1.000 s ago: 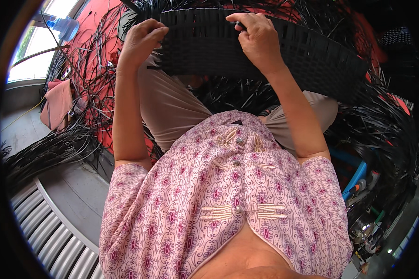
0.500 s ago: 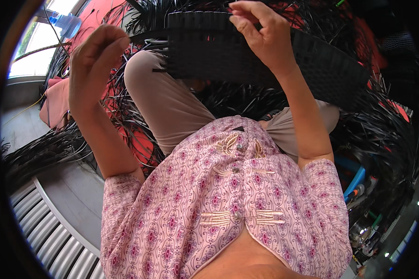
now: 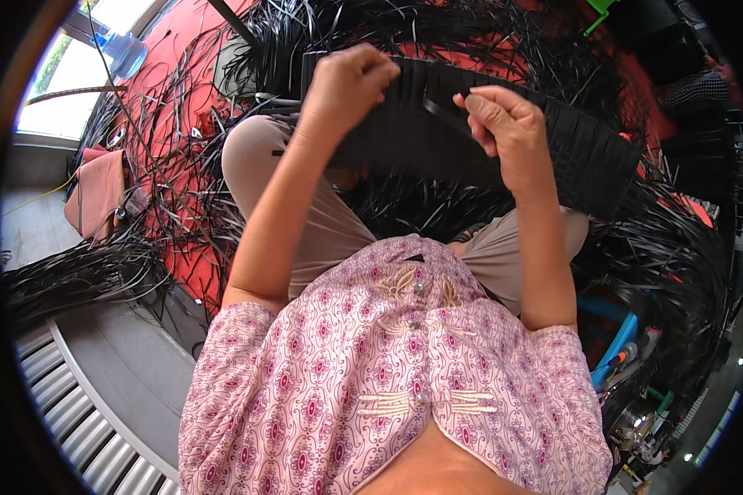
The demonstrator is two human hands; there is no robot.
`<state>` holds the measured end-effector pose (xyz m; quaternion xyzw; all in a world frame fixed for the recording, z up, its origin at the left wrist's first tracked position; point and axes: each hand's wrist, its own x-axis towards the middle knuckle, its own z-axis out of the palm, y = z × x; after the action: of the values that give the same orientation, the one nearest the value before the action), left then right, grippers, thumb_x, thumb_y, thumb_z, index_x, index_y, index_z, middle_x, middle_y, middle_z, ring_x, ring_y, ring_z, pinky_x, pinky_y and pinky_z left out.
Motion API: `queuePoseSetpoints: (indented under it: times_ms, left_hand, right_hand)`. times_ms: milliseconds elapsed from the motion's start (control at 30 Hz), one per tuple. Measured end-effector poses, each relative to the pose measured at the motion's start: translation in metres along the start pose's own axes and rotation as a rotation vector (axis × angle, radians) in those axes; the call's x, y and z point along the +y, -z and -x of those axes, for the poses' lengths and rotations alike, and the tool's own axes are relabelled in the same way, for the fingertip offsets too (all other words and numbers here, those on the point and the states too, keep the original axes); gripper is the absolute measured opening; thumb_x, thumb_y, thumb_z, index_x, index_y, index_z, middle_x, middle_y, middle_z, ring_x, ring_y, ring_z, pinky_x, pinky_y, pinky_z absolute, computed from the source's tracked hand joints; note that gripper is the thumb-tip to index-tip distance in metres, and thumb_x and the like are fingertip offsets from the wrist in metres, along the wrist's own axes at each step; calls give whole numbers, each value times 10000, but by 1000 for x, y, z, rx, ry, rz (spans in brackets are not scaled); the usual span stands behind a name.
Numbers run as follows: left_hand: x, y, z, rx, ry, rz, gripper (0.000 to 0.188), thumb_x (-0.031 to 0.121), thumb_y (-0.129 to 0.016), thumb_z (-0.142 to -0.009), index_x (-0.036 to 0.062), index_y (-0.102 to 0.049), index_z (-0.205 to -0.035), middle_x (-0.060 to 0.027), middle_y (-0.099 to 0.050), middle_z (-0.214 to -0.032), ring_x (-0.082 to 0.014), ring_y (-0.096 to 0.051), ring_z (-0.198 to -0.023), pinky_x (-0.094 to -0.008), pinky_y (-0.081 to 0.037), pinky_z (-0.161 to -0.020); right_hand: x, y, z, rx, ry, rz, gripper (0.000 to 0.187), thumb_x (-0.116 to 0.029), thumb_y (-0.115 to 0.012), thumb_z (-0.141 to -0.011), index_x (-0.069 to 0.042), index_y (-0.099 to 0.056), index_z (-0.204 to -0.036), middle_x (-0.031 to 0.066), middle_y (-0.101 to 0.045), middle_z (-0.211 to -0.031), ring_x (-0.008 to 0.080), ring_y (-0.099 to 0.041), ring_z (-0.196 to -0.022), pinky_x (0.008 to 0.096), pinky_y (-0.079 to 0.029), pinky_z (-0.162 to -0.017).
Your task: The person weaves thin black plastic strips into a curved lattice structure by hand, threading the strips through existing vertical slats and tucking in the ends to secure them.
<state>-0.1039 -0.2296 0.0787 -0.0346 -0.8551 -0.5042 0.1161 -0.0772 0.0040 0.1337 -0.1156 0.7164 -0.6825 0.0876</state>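
the black woven panel lies just beyond both hands, long axis running left to right; the curled left hand, contents unclear, is nearer its left end; the right hand pinches a black strip.

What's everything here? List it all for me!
Woven panel: one, black, upper centre
Loose strips: uncountable, black, all around
Floor: one, red, beneath strips
Bottle: one, clear blue, upper left
Cloth: one, pink, left
Ribbed surface: one, silver, lower left
Window: one, white, upper left
Frame: one, blue, right
Tool handle: one, orange, right
Plastic piece: one, green, top right
Clutter: uncountable, mixed, lower right
Shirt: one, pink-purple, centre
Trousers: one pair, beige, centre
Left hand: one, bare, over panel
Right hand: one, bare, over panel
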Motion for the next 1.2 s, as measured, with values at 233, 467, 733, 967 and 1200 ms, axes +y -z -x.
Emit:
queuePoseSetpoints:
  times_ms: [233,467,733,967,1200]
  left_hand:
    - [-12,-52,16,194,-11,-480,301,315,-751,-822,36,-704,-925,-126,-720,-823,-293,-703,-773,-385,-540,-715]
    - [-19,-50,10,115,159,-239,253,234,-717,-846,-4,-685,-923,-155,-718,-864,-291,-703,-805,-385,-544,-764]
    - [-23,-52,15,215,18,-338,253,177,-693,-840,-19,-694,-1000,-146,-728,-842,-218,-724,-727,-331,-563,-738]
    - [-21,-52,14,173,89,-245,256,178,-698,-836,-16,-694,-1002,-146,-729,-849,-221,-725,-741,-326,-562,-727]
    - [-28,-29,15,14,-41,-206,264,147,-696,-841,61,-707,-1091,-95,-686,-837,-199,-671,-713,-325,-542,-714]
  right_hand:
    - [33,-3,1,-2,-188,29,182,-145,-642,-963,16,-719,-1000,-24,-599,-652,10,-469,-499,155,-358,-444]
    - [56,-7,-24,22,-177,71,193,-150,-643,-948,6,-728,-1023,-10,-613,-651,23,-490,-506,173,-390,-454]
    - [67,-19,-46,77,1,527,212,-130,-646,-903,-37,-741,-1069,61,-719,-739,93,-661,-623,248,-535,-586]
    - [70,-23,-49,54,85,656,210,-120,-641,-895,-31,-740,-1057,80,-694,-679,104,-664,-622,253,-530,-603]
    - [76,-13,-65,-104,-166,286,196,-62,-620,-902,-11,-738,-1050,-14,-650,-736,44,-560,-618,202,-473,-581]
